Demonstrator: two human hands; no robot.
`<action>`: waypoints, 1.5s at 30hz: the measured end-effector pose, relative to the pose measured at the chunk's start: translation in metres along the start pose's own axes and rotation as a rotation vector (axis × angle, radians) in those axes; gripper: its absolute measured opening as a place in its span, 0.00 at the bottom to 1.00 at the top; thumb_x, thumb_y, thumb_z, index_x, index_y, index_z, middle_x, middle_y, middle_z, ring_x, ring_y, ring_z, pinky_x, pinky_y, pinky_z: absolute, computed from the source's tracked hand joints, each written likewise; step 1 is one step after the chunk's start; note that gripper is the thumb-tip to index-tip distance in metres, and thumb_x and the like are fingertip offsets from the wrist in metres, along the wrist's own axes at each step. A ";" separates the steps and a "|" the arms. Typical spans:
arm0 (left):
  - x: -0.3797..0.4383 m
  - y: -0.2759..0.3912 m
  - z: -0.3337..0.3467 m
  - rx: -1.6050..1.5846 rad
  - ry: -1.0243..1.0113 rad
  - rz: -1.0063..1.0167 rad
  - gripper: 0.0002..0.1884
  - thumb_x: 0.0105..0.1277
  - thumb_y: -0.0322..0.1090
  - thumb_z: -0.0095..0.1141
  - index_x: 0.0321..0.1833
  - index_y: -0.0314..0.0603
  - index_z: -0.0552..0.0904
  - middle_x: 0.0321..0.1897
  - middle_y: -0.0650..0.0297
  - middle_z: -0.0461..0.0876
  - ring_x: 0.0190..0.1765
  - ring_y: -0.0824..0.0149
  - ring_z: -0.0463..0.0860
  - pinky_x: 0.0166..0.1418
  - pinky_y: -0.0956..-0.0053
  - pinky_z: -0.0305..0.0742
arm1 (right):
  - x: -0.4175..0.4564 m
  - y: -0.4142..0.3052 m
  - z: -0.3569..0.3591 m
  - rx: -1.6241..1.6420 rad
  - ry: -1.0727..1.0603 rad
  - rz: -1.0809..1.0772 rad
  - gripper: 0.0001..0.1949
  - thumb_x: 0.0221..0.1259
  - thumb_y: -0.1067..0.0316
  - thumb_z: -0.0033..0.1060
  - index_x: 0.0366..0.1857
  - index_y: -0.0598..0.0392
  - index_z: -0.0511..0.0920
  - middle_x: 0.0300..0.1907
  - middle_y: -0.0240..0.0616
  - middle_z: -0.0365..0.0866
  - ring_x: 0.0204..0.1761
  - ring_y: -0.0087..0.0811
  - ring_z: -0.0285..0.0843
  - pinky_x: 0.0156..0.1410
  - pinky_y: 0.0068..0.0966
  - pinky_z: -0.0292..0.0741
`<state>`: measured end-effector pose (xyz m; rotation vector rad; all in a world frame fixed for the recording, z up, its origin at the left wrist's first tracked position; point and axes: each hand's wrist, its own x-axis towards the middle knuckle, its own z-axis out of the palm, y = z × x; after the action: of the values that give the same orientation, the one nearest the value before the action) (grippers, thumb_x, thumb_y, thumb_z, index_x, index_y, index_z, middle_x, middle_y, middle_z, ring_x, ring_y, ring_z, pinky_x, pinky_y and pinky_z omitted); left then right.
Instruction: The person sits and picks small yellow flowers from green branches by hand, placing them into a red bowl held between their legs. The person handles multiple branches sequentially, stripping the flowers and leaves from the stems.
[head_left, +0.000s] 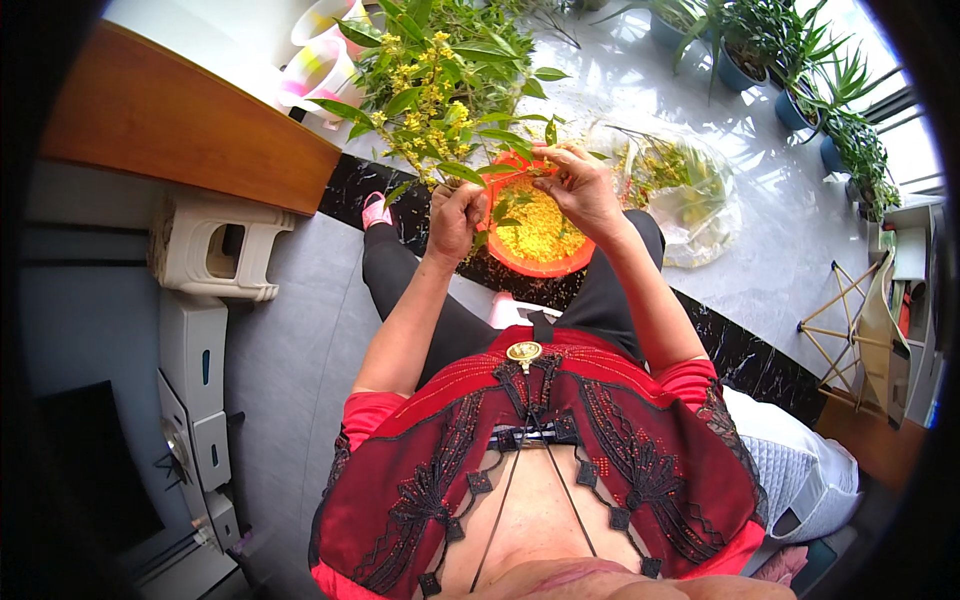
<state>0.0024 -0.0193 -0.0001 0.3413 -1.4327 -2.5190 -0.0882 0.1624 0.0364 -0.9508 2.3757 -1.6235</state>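
Observation:
My left hand (454, 225) is closed around the stems of a leafy branch with clusters of small yellow flowers (431, 112). Over the right part of an orange plastic basin (551, 268), my right hand (581, 187) has its thumb and fingers bent at a twig or leaf of the branch; whether it grips it is hard to tell. Small yellow blossoms (544, 225) fill much of the basin, with a few green leaves on top. The basin stands on the floor between my knees.
A clear plastic bag (697, 217) with flowering cuttings lies right of the basin. More leafy branches (487, 30) are heaped beyond it, beside white-and-pink buckets (319, 75). Potted plants (742, 67) line the window. A beige plastic stool (217, 247) stands left; a folding stool (862, 330) is at right.

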 end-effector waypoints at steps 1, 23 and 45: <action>0.000 0.001 0.001 -0.004 -0.015 0.004 0.16 0.60 0.28 0.50 0.14 0.43 0.68 0.11 0.70 0.66 0.15 0.78 0.62 0.20 0.81 0.53 | 0.001 0.004 0.002 0.002 0.017 -0.057 0.14 0.50 0.78 0.65 0.43 0.57 0.80 0.39 0.39 0.79 0.33 0.26 0.77 0.38 0.22 0.73; -0.001 -0.002 -0.004 -0.104 -0.055 -0.011 0.18 0.62 0.28 0.47 0.13 0.43 0.65 0.10 0.69 0.62 0.15 0.76 0.59 0.21 0.79 0.51 | -0.001 0.015 0.005 0.226 0.006 0.155 0.12 0.58 0.72 0.63 0.45 0.60 0.80 0.20 0.32 0.79 0.23 0.15 0.71 0.28 0.17 0.69; -0.004 0.001 0.005 -0.461 -0.154 -0.189 0.15 0.66 0.34 0.44 0.19 0.44 0.64 0.10 0.68 0.58 0.13 0.74 0.53 0.21 0.77 0.50 | -0.014 0.020 0.011 1.260 0.079 0.423 0.12 0.62 0.67 0.59 0.46 0.62 0.75 0.37 0.37 0.80 0.28 0.20 0.73 0.33 0.16 0.71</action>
<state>0.0049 -0.0148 0.0037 0.2094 -0.8496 -2.9821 -0.0811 0.1654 0.0107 -0.1081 0.9711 -2.3296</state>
